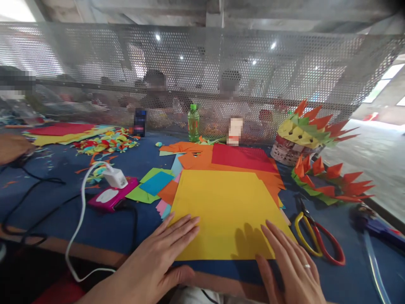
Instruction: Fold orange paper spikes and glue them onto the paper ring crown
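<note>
On the blue table, right at the near edge, I have both hands down flat on a yellow sheet of paper. My left hand lies spread with the fingertips over the sheet's near left corner; my right hand rests open, fingers splayed, by the near right corner. Neither pinches anything. To do this well, I judge that I should keep even pressure through both palms so the sheet cannot slide on the stack under it, and smooth outward from the middle rather than drag one corner.

That sheet looks clean, flat and uncreased, a bright yellow-orange, squarish, lying on top of orange paper and a red sheet. Just to its right lie scissors with yellow and red handles, apart from my right hand. A pink phone with a white charger sits well to the left.
</note>
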`<state>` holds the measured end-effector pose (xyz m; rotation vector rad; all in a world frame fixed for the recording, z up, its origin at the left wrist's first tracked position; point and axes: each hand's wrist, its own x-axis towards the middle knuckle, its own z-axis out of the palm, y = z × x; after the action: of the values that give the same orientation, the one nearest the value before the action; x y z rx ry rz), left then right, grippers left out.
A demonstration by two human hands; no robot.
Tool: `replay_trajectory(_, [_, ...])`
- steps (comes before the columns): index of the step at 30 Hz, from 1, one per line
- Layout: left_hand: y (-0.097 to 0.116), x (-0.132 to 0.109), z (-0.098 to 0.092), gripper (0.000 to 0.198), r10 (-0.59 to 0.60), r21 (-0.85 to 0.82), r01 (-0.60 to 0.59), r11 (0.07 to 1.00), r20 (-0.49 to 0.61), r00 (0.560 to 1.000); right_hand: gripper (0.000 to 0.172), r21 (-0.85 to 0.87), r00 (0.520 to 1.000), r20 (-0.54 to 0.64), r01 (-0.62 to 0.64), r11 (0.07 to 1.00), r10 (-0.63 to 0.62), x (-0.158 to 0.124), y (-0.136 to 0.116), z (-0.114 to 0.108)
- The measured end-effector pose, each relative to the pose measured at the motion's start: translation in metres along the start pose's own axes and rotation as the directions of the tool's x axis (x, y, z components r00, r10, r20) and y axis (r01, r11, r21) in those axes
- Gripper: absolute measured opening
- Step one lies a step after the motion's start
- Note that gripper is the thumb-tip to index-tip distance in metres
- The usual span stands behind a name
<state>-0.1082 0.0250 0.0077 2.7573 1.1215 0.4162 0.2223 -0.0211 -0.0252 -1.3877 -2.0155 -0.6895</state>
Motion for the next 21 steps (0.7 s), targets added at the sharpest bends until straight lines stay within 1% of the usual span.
replay_trajectory(2, [-0.002, -0.001, 0.001, 0.078, -0.001, -0.03, 0.001, 1.0, -0.011, 1.0, 0.061, -0.092, 0.997, 0.053, 0.066, 0.994, -0.062, -0.004, 0.003, 0.002])
replay_trajectory(5, [-0.004, -0.003, 0.004, 0.079, 0.002, -0.038, -0.004, 0.999, -0.036, 0.999, 0.067, -0.149, 0.992, 0.079, 0.107, 0.983, -0.096, -0.006, 0.003, 0.004])
replay_trajectory(7, [-0.005, -0.004, 0.006, 0.076, 0.019, -0.017, -0.02, 1.0, -0.045, 0.999, 0.068, -0.151, 0.992, 0.082, 0.105, 0.983, -0.093, -0.004, 0.002, 0.003])
replay_trajectory(10, [-0.006, -0.007, 0.011, 0.066, 0.062, 0.029, -0.06, 0.998, -0.06, 0.996, 0.069, -0.146, 0.993, 0.083, 0.094, 0.985, -0.083, -0.002, 0.001, 0.001])
replay_trajectory(15, [-0.006, -0.012, 0.015, 0.047, 0.174, 0.117, -0.158, 0.981, -0.143, 0.974, 0.069, -0.135, 0.993, 0.074, 0.104, 0.985, -0.094, -0.003, 0.003, 0.003])
replay_trajectory(17, [-0.005, -0.013, 0.015, 0.047, 0.209, 0.17, -0.183, 0.968, -0.152, 0.966, 0.069, -0.126, 0.991, 0.088, 0.114, 0.985, -0.104, -0.006, 0.004, 0.004])
replay_trajectory(21, [-0.003, -0.015, 0.017, 0.056, 0.276, 0.254, -0.228, 0.94, -0.172, 0.946, 0.072, -0.098, 0.983, 0.114, 0.156, 0.983, -0.144, -0.012, 0.009, 0.004])
